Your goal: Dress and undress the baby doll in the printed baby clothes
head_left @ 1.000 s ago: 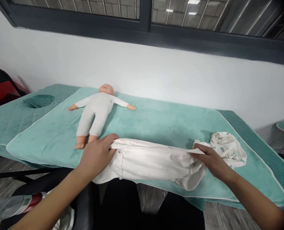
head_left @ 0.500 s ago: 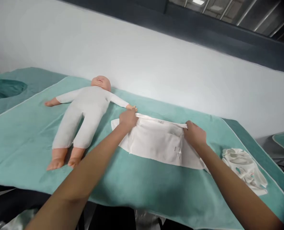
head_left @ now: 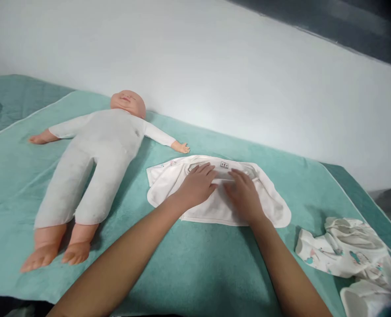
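A white baby top (head_left: 211,213) lies spread on the green cover, its neck side toward the wall and a small label showing at the collar. My left hand (head_left: 198,185) rests on the cloth left of the label, fingers stretched out. Just right of it my right hand (head_left: 244,193) touches the garment, fingers apart and a little blurred. Neither hand grips the cloth. To the left, a baby doll (head_left: 99,136) with a white cloth body lies on its back, arms spread, one hand close to the top's upper edge.
Printed white baby clothes (head_left: 356,251) lie crumpled at the right. The green cover (head_left: 188,264) stretches over the table, with a white wall (head_left: 248,79) along its far side. A darker green cloth (head_left: 17,97) is at the far left.
Both hands have let go of the garment's upper corners and come closer together over its middle. The top now lies flatter with rounded edges showing. The view has shifted closer.
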